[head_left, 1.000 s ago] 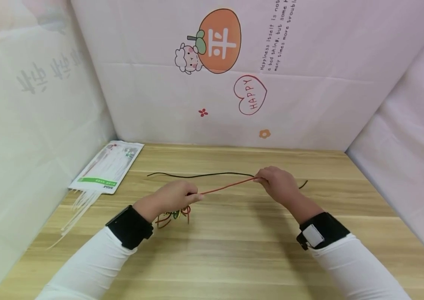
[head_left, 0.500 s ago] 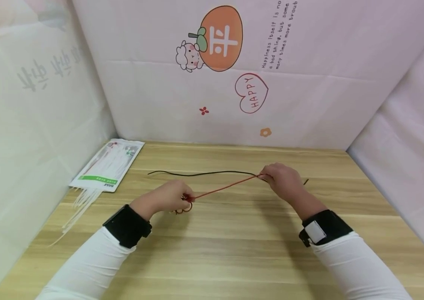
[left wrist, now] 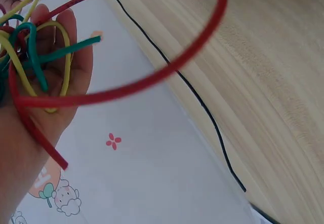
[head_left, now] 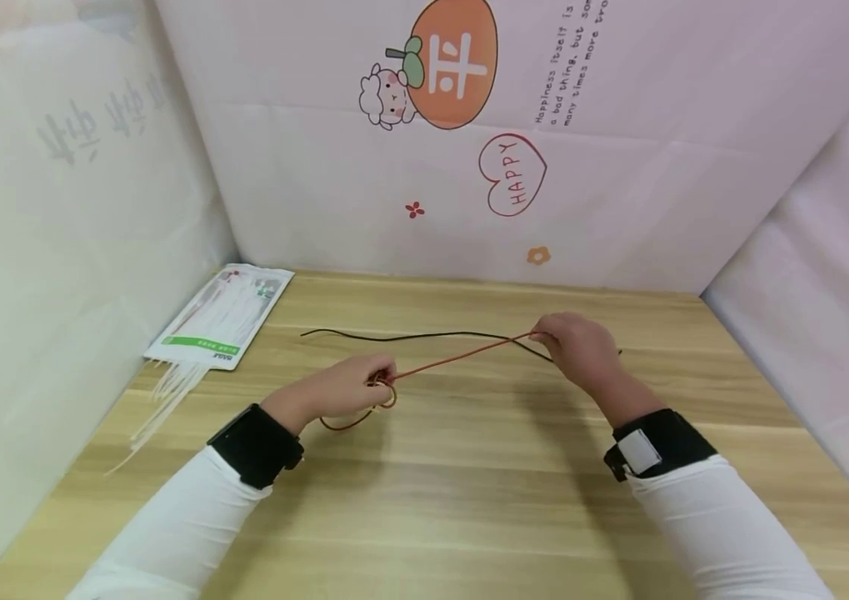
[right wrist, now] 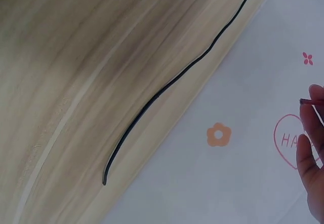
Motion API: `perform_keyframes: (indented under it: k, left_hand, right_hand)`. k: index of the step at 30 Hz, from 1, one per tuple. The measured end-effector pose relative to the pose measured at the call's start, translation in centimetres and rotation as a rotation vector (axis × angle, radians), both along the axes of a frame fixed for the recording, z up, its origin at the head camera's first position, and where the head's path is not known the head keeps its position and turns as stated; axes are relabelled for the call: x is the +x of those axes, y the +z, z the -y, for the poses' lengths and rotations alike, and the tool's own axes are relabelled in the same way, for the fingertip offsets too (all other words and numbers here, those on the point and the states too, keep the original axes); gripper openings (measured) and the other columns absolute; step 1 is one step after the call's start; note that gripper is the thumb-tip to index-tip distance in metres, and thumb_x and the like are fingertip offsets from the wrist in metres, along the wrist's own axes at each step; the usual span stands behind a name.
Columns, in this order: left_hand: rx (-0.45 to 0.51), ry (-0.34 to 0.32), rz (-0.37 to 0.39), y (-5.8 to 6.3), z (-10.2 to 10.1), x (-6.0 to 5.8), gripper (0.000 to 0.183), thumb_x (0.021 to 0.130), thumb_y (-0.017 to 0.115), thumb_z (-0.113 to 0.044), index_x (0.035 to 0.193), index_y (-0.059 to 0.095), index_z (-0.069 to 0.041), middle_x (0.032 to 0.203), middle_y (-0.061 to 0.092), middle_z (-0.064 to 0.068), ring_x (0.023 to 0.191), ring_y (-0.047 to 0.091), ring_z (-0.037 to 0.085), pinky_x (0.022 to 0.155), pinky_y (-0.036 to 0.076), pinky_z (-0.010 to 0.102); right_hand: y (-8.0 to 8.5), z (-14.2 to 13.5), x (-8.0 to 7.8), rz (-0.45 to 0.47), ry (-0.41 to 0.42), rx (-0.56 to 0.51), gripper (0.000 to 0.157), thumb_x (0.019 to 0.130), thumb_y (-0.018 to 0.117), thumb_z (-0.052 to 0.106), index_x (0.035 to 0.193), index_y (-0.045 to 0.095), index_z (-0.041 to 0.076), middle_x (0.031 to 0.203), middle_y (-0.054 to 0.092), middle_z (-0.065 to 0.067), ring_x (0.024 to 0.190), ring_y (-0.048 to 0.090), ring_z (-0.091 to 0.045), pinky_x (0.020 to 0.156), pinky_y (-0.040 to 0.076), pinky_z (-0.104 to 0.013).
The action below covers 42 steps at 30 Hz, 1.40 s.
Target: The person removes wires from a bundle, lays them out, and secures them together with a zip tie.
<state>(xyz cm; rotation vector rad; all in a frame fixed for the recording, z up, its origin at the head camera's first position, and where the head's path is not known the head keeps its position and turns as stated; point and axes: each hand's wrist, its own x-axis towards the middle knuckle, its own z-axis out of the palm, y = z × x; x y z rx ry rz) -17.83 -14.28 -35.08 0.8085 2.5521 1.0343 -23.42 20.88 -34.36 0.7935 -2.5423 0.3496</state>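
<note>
A small bundle of red, yellow and green wires [left wrist: 31, 46] is gripped in my left hand [head_left: 345, 388], with loops and cut ends poking out between the fingers. From that hand a red wire [head_left: 461, 357] runs taut, rising to the right. Its far end is pinched by my right hand [head_left: 581, 350] between thumb and fingers; in the right wrist view the tip of the red wire [right wrist: 311, 102] shows past the fingertips. Behind both hands a long black wire [head_left: 424, 335] lies loosely curved across the wooden table, its right part partly hidden by the right hand.
At the back left of the table [head_left: 469, 517] lies a white packet [head_left: 223, 315] with a green stripe. Several white zip ties [head_left: 169, 385] stick out of its near end. Printed white cloth walls [head_left: 319, 192] enclose the back and both sides.
The wire bundle, hanging below the left hand earlier, is now gathered mostly inside its fingers. The right hand has shifted slightly right, and the red stretch between the hands is longer.
</note>
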Motion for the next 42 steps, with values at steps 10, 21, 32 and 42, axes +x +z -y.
perform_keyframes:
  k: [10,21,32,42]
  left_hand:
    - [0.021,-0.044,0.024,0.4,0.1,0.0,0.050,0.077,0.061,-0.012,0.125,0.046,-0.005,0.101,0.056,0.006,0.089,0.052,0.016,0.079,0.045,0.031]
    - [0.031,0.130,-0.115,0.4,-0.4,0.3,0.026,0.098,0.055,-0.034,0.111,0.063,-0.013,0.099,0.069,-0.003,0.109,0.060,0.024,0.093,0.047,0.044]
    - [0.199,0.213,0.037,0.3,0.5,0.1,0.029,0.096,0.043,-0.012,0.122,0.055,-0.008,0.109,0.064,0.014,0.089,0.064,0.022,0.076,0.052,0.038]
    - [0.158,0.108,0.029,0.3,1.3,0.3,0.037,0.082,0.054,-0.007,0.119,0.054,-0.009,0.099,0.061,0.005,0.088,0.053,0.018,0.078,0.043,0.034]
  right_hand:
    - [0.5,-1.1,0.1,0.024,-0.037,-0.001,0.004,0.088,0.069,0.011,0.085,0.066,0.009,0.081,0.068,-0.008,0.068,0.061,-0.024,0.053,0.045,-0.039]
    - [-0.2,-1.4,0.2,0.075,-0.044,0.034,0.006,0.090,0.067,0.013,0.088,0.069,0.009,0.080,0.067,-0.006,0.069,0.061,-0.023,0.056,0.047,-0.039]
    - [-0.2,-1.4,0.5,0.013,-0.022,0.080,0.004,0.087,0.070,0.011,0.090,0.071,0.008,0.080,0.069,-0.008,0.072,0.064,-0.026,0.055,0.049,-0.040]
    - [-0.1,-2.3,0.0,-0.011,-0.069,0.120,0.006,0.086,0.071,0.007,0.091,0.071,0.008,0.086,0.071,-0.011,0.072,0.066,-0.027,0.049,0.047,-0.038]
